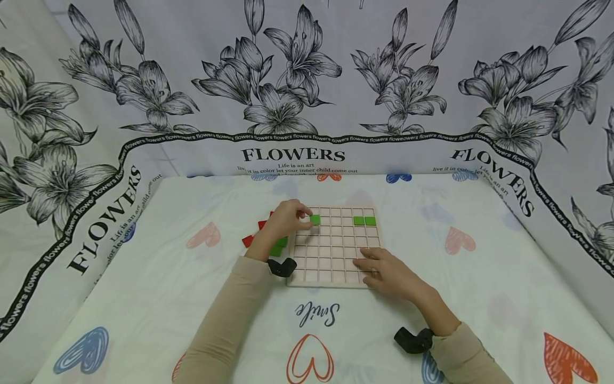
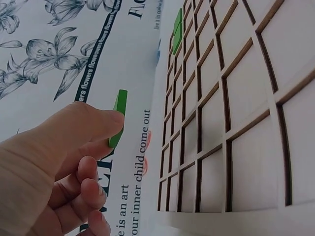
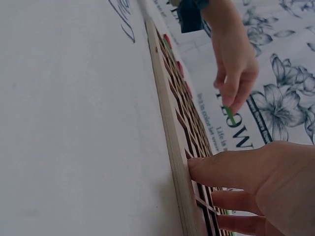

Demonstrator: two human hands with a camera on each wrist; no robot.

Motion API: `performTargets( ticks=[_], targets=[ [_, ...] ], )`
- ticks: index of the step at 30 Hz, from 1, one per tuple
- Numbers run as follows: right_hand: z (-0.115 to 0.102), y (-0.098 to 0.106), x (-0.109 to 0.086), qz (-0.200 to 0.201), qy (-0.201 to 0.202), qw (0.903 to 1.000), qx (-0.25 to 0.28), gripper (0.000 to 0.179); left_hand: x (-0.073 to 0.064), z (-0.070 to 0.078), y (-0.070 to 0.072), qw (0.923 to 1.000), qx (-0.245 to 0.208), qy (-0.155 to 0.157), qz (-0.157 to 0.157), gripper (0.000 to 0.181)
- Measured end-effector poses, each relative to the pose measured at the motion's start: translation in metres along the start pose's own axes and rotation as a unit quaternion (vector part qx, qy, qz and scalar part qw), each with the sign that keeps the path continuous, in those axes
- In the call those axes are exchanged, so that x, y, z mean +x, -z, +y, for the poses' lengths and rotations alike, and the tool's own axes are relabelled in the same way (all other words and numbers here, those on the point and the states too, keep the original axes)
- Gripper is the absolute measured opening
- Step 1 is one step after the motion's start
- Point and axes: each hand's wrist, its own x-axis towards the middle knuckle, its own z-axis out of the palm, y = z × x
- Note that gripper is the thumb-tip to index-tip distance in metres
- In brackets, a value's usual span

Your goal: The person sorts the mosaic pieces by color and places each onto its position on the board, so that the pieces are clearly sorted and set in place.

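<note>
Between thumb and forefinger, my left hand [image 1: 285,221] pinches a green square tile [image 1: 315,219] over the far left part of a wooden grid board [image 1: 331,256]. In the left wrist view this green tile [image 2: 119,101] is held on edge, raised above the board. My right hand [image 1: 393,273] rests on the board's near right side, its fingers extended over the cells. The right wrist view shows the right thumb [image 3: 221,169] at the board's edge. Two more green tiles [image 1: 358,221] lie side by side in cells near the far right corner.
Left of the board lie loose red tiles [image 1: 248,241] and green tiles [image 1: 276,249], partly behind the left forearm. A white cloth [image 1: 144,298] printed with hearts covers the table. Flower-printed fabric [image 1: 297,80] hangs behind. Black wrist devices [image 1: 413,341] sit at both wrists.
</note>
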Motion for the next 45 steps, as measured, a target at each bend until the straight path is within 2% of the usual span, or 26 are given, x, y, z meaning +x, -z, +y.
performTargets(
  ticks=[5, 15, 35, 45],
  targets=[
    [0.0, 0.0, 0.0, -0.001, -0.003, 1.0, 0.003, 0.038, 0.006, -0.001, -0.004, 0.9999, -0.001, -0.01, 0.003, 0.026],
    [0.0, 0.0, -0.001, -0.002, -0.004, 1.0, 0.008, 0.039, 0.015, 0.009, -0.013, 0.9998, -0.015, -0.015, 0.005, 0.026],
    [0.0, -0.001, 0.0, 0.008, 0.005, 0.9999, 0.005, 0.039, 0.038, 0.012, -0.038, 0.9976, -0.068, 0.005, 0.005, 0.028],
    [0.001, -0.001, 0.001, 0.005, 0.003, 1.0, 0.002, 0.039, 0.043, 0.019, -0.043, 0.9965, -0.083, -0.003, -0.004, 0.027]
  ],
)
